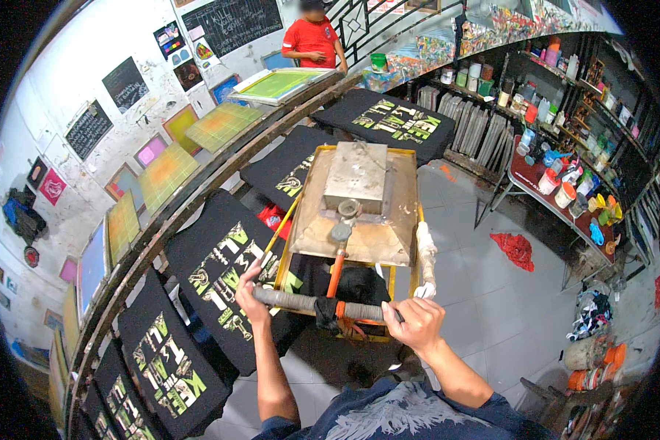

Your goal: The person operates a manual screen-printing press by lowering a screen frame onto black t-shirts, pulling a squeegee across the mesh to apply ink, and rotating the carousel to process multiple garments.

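Observation:
Both of my hands are at a crossbar handle [290, 298] wrapped in grey tape, with dark cloth tied round its middle. My left hand [251, 295] holds its left end, fingers pointing up beside a yellow rod. My right hand [418, 323] is wrapped round the right end. An orange rod [336, 275] runs from the bar up to a stained metal heater hood [308, 227], topped by a box [356, 172] and carried in a yellow frame [280, 273]. Beneath and left of the hood lie black T-shirts [216, 220] with green and white prints.
A long curved rail [150, 220] bears the shirts, with printing screens [167, 174] behind it. A person in a red shirt [310, 40] stands beyond. At right are a table [546, 194] of paint pots, stacked frames [466, 121], and a red cloth [513, 251] on the tiled floor.

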Demonstrator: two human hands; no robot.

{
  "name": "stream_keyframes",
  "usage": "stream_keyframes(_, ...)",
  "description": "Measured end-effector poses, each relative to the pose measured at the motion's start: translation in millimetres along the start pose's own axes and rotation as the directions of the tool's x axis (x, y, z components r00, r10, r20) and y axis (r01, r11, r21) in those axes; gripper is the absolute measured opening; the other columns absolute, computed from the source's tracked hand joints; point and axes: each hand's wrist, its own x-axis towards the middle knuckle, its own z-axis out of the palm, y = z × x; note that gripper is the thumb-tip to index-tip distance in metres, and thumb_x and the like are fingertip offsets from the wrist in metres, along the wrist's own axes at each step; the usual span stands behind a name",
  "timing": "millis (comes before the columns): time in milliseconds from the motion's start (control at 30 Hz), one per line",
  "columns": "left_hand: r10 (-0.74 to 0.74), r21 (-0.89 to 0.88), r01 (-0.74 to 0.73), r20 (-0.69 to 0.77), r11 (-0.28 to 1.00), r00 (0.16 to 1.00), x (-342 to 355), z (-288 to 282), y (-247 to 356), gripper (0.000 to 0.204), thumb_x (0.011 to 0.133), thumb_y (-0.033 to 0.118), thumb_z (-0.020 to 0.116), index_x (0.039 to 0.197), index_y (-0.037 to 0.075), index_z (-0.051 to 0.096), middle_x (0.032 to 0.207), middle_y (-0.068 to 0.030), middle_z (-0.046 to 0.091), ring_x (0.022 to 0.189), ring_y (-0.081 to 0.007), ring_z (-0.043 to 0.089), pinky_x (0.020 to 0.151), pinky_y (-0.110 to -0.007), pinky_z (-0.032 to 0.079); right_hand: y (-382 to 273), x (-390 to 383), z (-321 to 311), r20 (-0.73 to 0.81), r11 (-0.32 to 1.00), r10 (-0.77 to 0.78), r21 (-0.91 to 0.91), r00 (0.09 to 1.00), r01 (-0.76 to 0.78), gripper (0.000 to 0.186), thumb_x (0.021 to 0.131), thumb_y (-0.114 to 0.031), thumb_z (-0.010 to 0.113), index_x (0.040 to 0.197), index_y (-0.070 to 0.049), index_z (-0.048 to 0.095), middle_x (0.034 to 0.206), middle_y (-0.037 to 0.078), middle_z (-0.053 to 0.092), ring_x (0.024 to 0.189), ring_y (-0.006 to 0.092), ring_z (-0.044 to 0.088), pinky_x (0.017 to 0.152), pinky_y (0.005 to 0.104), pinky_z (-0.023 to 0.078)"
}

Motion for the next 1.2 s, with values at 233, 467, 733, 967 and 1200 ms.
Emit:
stream_keyframes(233, 0.095, 0.031, -0.093, -0.095, 0.995, 0.991, -75.4, -4.9, 35.7, 0.049, 0.103, 0.044, 0.04, 0.097, 0.0, 0.063, 0.14, -0.0284, 0.061, 0.131, -0.0365, 0.058, 0.111, -0.046, 0.042, 48.3, -4.9, -9.4, -0.031, 0.993, -0.119, 0.015, 0.992, 0.119, 0.024, 0.075, -0.019, 0.077, 0.06, -0.015, 0.059, 0.055, 0.0, 0.054, 0.051, 0.0189, 0.055, 0.049, 0.0327, 0.042)
stream_keyframes(467, -0.011, 0.082, 0.038, -0.315, 0.996, 0.949, -145.2, 30.2, 72.5, 0.04, 0.102, 0.041, 0.041, 0.086, 0.006, 0.051, 0.146, -0.023, 0.058, 0.099, -0.018, 0.06, 0.076, -0.026, 0.043, 107.2, 13.3, -11.6, -0.068, 0.962, -0.199, 0.177, 0.978, 0.208, 0.016, 0.068, -0.016, 0.073, 0.06, -0.013, 0.06, 0.054, 0.0, 0.051, 0.048, 0.0188, 0.052, 0.048, 0.0318, 0.04)
stream_keyframes(733, 0.032, 0.096, 0.017, -0.487, 0.995, 0.873, -185.5, 116.0, 89.8, 0.031, 0.101, 0.037, 0.044, 0.086, 0.01, 0.049, 0.149, -0.0189, 0.056, 0.074, -0.0092, 0.048, 0.072, -0.024, 0.042, 194.3, 54.2, 0.3, -0.015, 0.91, -0.237, 0.346, 0.971, 0.228, 0.026, 0.08, -0.028, 0.071, 0.064, -0.012, 0.058, 0.058, 0.003, 0.054, 0.053, 0.0232, 0.058, 0.052, 0.0368, 0.047)
stream_keyframes(967, 0.166, 0.28, 0.002, -0.578, 0.96, 0.799, -181.7, 136.5, 73.2, 0.038, 0.105, 0.037, 0.033, 0.085, 0.009, 0.05, 0.143, -0.0202, 0.06, 0.108, -0.0194, 0.058, 0.078, -0.027, 0.042, 221.3, 70.1, 1.5, 0.036, 0.851, -0.317, 0.452, 0.948, 0.267, 0.028, 0.081, -0.024, 0.074, 0.061, -0.013, 0.058, 0.057, 0.003, 0.053, 0.052, 0.0218, 0.057, 0.053, 0.0351, 0.047)
stream_keyframes(1200, 0.351, 0.502, -0.039, -0.545, 0.864, 0.762, -180.5, 135.1, 64.7, 0.034, 0.102, 0.035, 0.037, 0.087, 0.008, 0.052, 0.137, -0.0196, 0.065, 0.098, -0.0154, 0.059, 0.074, -0.025, 0.042, 226.1, 69.8, 3.5, 0.027, 0.799, -0.337, 0.538, 0.941, 0.271, 0.029, 0.083, -0.023, 0.073, 0.061, -0.014, 0.056, 0.056, 0.002, 0.049, 0.05, 0.0198, 0.053, 0.051, 0.0345, 0.044)
